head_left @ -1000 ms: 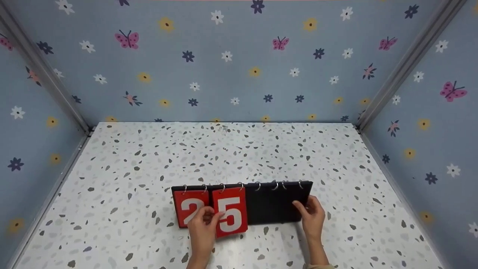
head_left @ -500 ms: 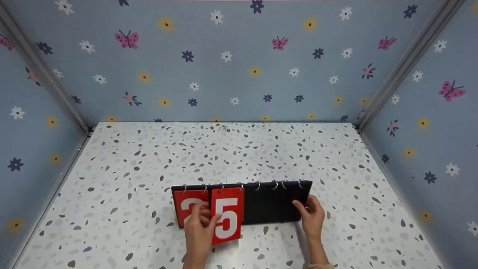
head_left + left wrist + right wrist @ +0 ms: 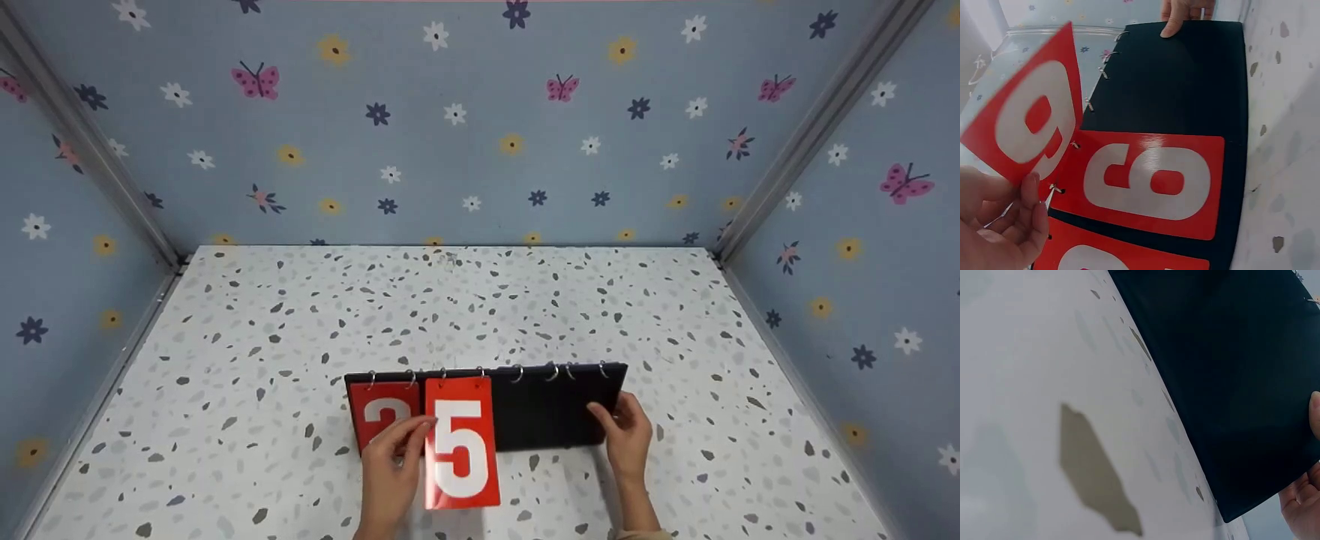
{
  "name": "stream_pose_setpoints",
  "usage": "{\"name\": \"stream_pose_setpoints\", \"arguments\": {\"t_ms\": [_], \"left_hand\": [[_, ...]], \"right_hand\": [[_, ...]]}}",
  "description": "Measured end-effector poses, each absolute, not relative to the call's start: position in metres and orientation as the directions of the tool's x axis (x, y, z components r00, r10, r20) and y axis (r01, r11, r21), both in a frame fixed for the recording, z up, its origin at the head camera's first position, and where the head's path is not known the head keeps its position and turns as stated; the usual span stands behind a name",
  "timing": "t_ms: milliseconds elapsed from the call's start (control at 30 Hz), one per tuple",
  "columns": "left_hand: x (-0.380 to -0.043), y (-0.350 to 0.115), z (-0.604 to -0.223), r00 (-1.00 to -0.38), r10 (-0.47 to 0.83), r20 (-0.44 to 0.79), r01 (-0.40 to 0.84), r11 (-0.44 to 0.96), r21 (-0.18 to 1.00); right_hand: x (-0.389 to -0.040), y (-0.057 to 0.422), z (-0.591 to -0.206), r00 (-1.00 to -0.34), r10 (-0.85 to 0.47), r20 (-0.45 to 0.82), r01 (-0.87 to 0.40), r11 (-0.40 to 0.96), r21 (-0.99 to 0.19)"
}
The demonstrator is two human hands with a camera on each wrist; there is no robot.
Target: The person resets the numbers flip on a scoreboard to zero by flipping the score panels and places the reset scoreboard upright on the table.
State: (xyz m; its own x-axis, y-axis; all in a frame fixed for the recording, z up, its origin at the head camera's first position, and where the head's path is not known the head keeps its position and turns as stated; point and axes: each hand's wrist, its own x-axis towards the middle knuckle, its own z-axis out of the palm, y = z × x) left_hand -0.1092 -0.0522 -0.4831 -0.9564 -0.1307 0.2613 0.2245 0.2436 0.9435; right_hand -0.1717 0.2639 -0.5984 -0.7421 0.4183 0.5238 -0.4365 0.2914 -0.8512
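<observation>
A long black flip scoreboard [image 3: 551, 412] is propped tilted on the speckled table, with metal rings along its top edge. My left hand [image 3: 391, 465] pinches the left edge of a red card [image 3: 462, 450] showing a white 5, which is lifted off the board. In the left wrist view, the card's underside [image 3: 1039, 112] bears a white 6, and another red 6 card [image 3: 1148, 180] lies flat beneath. A red 2 card [image 3: 367, 405] hangs further left, partly behind my left hand. My right hand [image 3: 628, 435] grips the board's right edge, thumb in front.
Rings [image 3: 553, 372] without cards line the right half of the top edge. Behind the white speckled table [image 3: 450, 307] rises a blue wall [image 3: 450, 135] patterned with flowers and butterflies. Similar panels stand at both sides.
The 5 card has been raised away from the board, and it now reaches lower in the head view. My left hand has shifted slightly left with it. My right hand stays put.
</observation>
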Motion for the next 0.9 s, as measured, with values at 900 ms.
{"name": "stream_pose_setpoints", "arguments": {"t_ms": [900], "left_hand": [[-0.169,-0.056,-0.452,-0.713,-0.089,0.695,0.629,0.355,0.691]], "right_hand": [[-0.173,0.266,-0.601,-0.74,0.413,0.53,-0.439,0.301,-0.847]]}}
